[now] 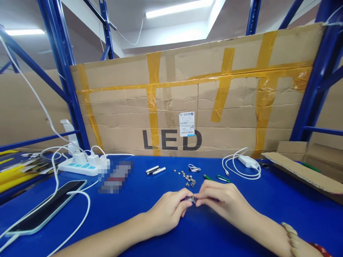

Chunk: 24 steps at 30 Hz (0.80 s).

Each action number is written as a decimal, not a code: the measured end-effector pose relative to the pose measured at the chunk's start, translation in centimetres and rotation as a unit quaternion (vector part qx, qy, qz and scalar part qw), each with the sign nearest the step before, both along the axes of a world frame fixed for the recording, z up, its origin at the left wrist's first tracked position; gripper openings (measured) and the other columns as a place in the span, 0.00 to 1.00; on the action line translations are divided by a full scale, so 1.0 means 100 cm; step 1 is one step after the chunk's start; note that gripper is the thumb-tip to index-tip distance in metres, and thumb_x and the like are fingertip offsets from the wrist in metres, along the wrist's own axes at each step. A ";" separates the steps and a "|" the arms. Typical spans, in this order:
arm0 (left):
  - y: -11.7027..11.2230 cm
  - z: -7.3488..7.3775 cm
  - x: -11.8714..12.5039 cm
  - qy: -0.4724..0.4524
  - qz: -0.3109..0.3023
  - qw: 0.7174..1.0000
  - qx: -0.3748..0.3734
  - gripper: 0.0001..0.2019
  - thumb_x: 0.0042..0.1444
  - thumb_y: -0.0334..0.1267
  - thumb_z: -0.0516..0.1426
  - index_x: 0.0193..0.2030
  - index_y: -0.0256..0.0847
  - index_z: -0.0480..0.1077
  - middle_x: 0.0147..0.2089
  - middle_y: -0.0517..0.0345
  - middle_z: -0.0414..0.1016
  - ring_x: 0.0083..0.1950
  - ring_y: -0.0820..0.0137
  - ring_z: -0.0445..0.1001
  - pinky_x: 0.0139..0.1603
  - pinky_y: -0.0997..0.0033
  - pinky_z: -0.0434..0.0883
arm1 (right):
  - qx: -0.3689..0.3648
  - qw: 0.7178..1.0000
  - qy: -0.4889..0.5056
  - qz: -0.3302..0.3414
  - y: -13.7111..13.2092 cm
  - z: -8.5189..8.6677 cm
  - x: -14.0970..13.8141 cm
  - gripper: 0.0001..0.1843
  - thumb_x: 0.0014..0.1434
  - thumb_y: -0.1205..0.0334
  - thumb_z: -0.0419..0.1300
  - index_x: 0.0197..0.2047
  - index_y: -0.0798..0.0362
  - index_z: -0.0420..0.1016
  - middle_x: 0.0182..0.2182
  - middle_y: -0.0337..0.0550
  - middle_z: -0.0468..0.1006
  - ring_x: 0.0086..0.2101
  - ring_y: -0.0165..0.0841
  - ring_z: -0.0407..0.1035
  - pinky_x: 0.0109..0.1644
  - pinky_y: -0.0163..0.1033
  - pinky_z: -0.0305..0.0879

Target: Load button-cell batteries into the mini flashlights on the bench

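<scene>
Over the smooth blue tabletop (128,203), the person's left hand (167,212) pinches a small, shiny silver metal piece (190,198) between thumb and fingers, while the right hand (227,200) brings its fingertips together at the piece's other end; whether that second grip encloses a separate part cannot be told. The step in hand looks like close two-handed fingertip work on this piece. Beyond it, toward the tabletop's far edge, lie loose little silver metal pieces (192,184), with two silver metal cylinders (159,171) nearer the left edge and a thin green looped object (223,179) nearer the right. The next move probably calls for a steady left pinch and fine right-hand alignment.
</scene>
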State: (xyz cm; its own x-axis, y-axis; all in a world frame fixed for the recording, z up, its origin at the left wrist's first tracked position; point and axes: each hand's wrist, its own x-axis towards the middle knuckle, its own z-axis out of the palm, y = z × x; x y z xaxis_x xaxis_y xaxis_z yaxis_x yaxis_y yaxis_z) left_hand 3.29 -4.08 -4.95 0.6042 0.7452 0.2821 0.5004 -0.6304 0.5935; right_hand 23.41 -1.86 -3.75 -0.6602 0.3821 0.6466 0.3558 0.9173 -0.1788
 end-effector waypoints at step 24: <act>0.002 -0.012 -0.001 0.021 0.023 0.999 0.022 0.04 0.61 0.35 0.46 0.38 0.38 0.59 0.32 0.58 0.69 0.31 0.73 0.67 0.36 0.75 0.64 | -0.327 0.941 0.053 -0.068 0.000 -0.016 -0.013 0.15 0.51 0.56 0.60 0.22 0.58 0.67 0.20 0.40 0.68 0.19 0.24 0.61 0.22 0.30 0.56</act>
State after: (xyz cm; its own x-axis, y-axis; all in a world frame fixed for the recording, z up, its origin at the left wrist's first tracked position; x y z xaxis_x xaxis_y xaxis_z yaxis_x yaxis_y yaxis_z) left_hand 3.17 -3.85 -6.13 0.5807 0.7604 0.2908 0.5535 -0.6307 0.5439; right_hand 22.09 -1.89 -5.35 -0.5213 0.7980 0.3025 0.4114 0.5455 -0.7302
